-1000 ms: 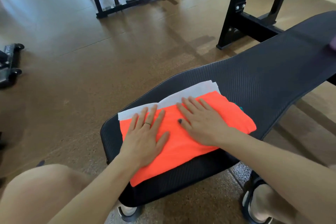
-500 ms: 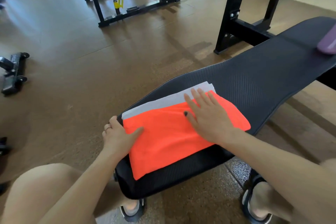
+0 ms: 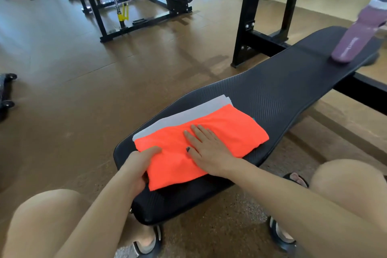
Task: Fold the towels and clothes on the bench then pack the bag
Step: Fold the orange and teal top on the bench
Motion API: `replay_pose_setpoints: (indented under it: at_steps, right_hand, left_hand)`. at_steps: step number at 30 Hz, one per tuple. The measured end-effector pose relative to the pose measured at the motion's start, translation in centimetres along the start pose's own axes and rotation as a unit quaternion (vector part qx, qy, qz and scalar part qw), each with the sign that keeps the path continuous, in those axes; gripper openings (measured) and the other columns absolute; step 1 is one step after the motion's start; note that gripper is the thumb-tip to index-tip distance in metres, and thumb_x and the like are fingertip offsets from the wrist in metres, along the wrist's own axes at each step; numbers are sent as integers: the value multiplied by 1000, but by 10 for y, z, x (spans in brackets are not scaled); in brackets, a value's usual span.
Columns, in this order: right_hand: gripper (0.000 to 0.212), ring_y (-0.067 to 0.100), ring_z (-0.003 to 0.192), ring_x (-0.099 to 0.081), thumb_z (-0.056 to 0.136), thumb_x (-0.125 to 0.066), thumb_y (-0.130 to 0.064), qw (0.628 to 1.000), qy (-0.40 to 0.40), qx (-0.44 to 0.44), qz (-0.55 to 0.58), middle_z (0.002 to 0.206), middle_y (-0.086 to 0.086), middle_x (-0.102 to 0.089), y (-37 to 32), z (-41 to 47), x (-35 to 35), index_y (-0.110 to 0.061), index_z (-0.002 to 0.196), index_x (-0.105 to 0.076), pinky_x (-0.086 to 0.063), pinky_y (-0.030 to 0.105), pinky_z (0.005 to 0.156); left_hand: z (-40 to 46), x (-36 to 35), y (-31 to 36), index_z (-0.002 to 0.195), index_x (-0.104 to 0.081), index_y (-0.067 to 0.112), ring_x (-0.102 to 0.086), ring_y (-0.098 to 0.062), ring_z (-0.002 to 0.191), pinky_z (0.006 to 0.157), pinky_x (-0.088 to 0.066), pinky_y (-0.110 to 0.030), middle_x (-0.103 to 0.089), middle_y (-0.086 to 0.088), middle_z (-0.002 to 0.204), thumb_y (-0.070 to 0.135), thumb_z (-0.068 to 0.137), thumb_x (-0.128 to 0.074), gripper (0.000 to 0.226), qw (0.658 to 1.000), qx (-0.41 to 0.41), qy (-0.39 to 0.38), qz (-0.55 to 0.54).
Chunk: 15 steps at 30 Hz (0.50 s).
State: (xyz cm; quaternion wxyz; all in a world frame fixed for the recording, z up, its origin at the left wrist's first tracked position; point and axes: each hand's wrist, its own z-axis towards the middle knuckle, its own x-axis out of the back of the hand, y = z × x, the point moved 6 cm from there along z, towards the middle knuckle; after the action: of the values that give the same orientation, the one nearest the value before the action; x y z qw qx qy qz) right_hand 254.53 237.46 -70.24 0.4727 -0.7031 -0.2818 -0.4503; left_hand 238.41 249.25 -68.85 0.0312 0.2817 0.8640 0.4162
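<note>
A folded bright orange towel (image 3: 226, 132) lies on the near end of the black padded bench (image 3: 278, 92), on top of a folded white cloth (image 3: 188, 116) whose far edge shows. My left hand (image 3: 138, 165) grips the stack's near left corner, thumb on top and fingers tucked under it. My right hand (image 3: 207, 146) rests flat on the orange towel with fingers spread. A purple bag (image 3: 356, 37) sits at the far right end of the bench.
Black rack uprights (image 3: 249, 16) stand just behind the bench. A black and yellow weight machine (image 3: 117, 6) fills the back left. Brown gym floor (image 3: 73, 90) spreads to the left. My knees and sandalled feet flank the bench's near end.
My left hand slid off the top of the orange towel to its left corner and closed on it. The right hand stayed flat. The view lifted, showing the purple bag.
</note>
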Motion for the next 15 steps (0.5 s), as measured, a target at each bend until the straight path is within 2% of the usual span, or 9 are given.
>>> replay_pose_setpoints:
  at_steps: [3,5,7,8,10,11,13,14,15]
  right_hand:
    - [56,12,152,-13,107,-37,-35,977,25,-34,210,165,-3,-21,5,-1,20,-25,159,-22,-7,27,123]
    - [47,0,126,-45,102,-42,-40,907,31,-99,409,135,-22,-50,11,3,34,-39,149,-42,-24,24,110]
    - [18,-10,88,-50,96,-46,-55,819,47,-133,556,94,-33,-54,25,-1,44,-56,107,-60,-30,26,97]
    - [15,-9,90,-51,96,-45,-59,789,56,-136,596,95,-33,-55,33,-7,50,-55,100,-59,-31,29,99]
    - [35,7,118,-55,95,-43,-66,724,40,-167,668,126,-18,-60,47,-16,56,-49,123,-56,-31,37,111]
    - [48,16,122,-57,92,-43,-70,692,30,-165,702,134,-7,-61,56,-23,60,-47,133,-53,-33,40,111]
    - [55,24,108,-65,90,-45,-72,647,29,-142,748,128,4,-67,68,-37,77,-44,137,-53,-42,40,98]
    - [53,23,96,-67,91,-47,-69,639,33,-133,757,119,4,-69,71,-42,86,-40,133,-58,-46,37,90]
    - [47,21,86,-66,93,-49,-65,648,34,-127,750,110,4,-70,76,-46,93,-35,126,-64,-50,34,82]
  left_hand:
    - [-23,-14,32,120,-60,7,-71,-27,91,68,-56,-36,-73,-14,106,11,92,-67,29,998,-60,-21,-22]
    - [-39,-30,59,121,-58,7,-72,-26,91,72,-60,-38,-73,-14,105,5,89,-66,33,991,-128,-40,18]
    - [-57,-54,85,127,-48,10,-71,-23,94,77,-61,-41,-69,-10,108,5,84,-67,48,976,-201,-54,71]
    - [-65,-68,97,131,-42,12,-69,-19,95,78,-61,-39,-65,-6,109,5,82,-67,56,967,-229,-53,99]
    - [-73,-99,115,131,-37,13,-64,-12,91,71,-61,-32,-58,1,107,9,77,-68,63,953,-259,-49,146]
    - [-75,-117,120,126,-38,13,-64,-14,92,70,-61,-32,-57,0,108,16,70,-70,65,950,-259,-51,166]
    - [-71,-149,123,111,-38,16,-66,-26,101,82,-61,-47,-58,-5,107,36,50,-69,72,950,-232,-57,199]
    - [-69,-164,122,106,-34,15,-66,-29,102,87,-58,-51,-59,-5,102,40,49,-68,71,951,-218,-60,209]
    - [-66,-179,119,104,-29,15,-65,-27,100,91,-55,-51,-58,-3,96,41,60,-70,67,952,-210,-67,211]
